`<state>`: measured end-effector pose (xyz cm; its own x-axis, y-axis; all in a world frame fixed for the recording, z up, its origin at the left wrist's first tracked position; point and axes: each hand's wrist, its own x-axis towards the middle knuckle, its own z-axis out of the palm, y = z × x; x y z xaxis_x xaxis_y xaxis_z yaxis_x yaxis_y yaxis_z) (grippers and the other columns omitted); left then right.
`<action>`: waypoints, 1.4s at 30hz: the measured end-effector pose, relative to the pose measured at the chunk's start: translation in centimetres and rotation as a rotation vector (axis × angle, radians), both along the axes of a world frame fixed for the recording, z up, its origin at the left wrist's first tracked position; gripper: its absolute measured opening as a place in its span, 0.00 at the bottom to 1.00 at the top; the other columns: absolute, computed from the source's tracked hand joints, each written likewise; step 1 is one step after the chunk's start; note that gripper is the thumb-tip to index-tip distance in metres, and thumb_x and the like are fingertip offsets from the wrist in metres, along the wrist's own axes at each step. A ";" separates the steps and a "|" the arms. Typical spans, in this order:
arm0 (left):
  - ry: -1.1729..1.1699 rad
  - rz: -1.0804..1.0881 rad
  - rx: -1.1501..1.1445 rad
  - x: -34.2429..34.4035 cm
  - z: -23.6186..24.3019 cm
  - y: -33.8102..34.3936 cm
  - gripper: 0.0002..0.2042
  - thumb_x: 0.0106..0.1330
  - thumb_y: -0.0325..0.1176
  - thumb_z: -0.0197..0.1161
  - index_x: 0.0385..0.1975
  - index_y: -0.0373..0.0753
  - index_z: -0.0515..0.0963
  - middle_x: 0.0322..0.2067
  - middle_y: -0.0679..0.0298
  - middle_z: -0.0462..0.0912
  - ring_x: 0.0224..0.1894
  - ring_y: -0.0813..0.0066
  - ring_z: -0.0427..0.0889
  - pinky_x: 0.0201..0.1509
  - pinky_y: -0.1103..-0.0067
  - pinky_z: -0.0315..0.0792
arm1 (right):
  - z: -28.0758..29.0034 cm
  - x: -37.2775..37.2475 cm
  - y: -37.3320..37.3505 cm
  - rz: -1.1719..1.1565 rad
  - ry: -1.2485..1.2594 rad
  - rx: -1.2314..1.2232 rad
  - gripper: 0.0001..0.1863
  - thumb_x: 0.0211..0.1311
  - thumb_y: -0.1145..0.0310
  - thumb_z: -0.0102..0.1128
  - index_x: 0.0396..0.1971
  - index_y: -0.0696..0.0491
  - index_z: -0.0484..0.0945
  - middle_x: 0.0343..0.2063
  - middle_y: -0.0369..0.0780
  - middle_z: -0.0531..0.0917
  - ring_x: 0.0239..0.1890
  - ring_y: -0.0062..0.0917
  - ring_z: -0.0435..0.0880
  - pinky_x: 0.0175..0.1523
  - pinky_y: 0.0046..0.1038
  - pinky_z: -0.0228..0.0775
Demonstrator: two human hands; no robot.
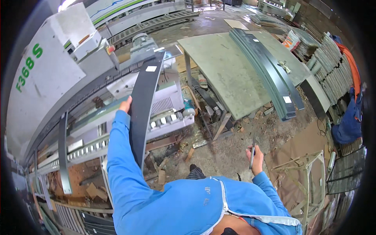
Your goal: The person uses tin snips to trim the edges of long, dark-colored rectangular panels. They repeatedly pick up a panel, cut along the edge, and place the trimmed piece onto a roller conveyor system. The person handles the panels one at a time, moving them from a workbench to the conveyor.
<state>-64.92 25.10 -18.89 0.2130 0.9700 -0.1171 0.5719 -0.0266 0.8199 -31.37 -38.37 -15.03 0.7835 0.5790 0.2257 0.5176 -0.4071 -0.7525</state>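
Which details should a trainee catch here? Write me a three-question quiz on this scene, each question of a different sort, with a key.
1. True or false: the right hand is empty.

2. What colour is the label on the dark panel at the left hand?
A) orange
B) white
C) green

3. Fill in the missing word: the stacked dark strips lie on the ____.

Key:
1. False; it holds a slim tool.
2. B
3. table
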 end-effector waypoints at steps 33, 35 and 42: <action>-0.148 -0.089 -0.924 17.2 8.4 -50.1 0.23 0.68 0.53 0.49 0.32 0.35 0.78 0.29 0.68 0.79 0.29 0.84 0.74 0.32 0.83 0.68 | 3.6 32.9 21.6 0.530 1.063 0.437 0.14 0.53 0.63 0.62 0.28 0.61 0.75 0.15 0.38 0.73 0.17 0.28 0.76 0.23 0.29 0.68; -0.042 -0.076 -0.934 18.2 9.1 -52.0 0.23 0.68 0.52 0.48 0.33 0.34 0.78 0.30 0.68 0.79 0.31 0.84 0.75 0.35 0.83 0.68 | 4.6 34.0 20.6 0.526 0.697 0.187 0.15 0.53 0.61 0.61 0.27 0.61 0.75 0.16 0.41 0.74 0.19 0.34 0.76 0.26 0.33 0.68; 0.087 -0.423 -0.603 17.5 6.0 -57.6 0.30 0.72 0.53 0.34 0.36 0.29 0.75 0.30 0.57 0.80 0.34 0.70 0.76 0.42 0.75 0.67 | 8.4 36.1 15.8 0.595 -0.416 -0.268 0.12 0.51 0.65 0.57 0.26 0.58 0.67 0.25 0.47 0.76 0.31 0.46 0.75 0.33 0.40 0.64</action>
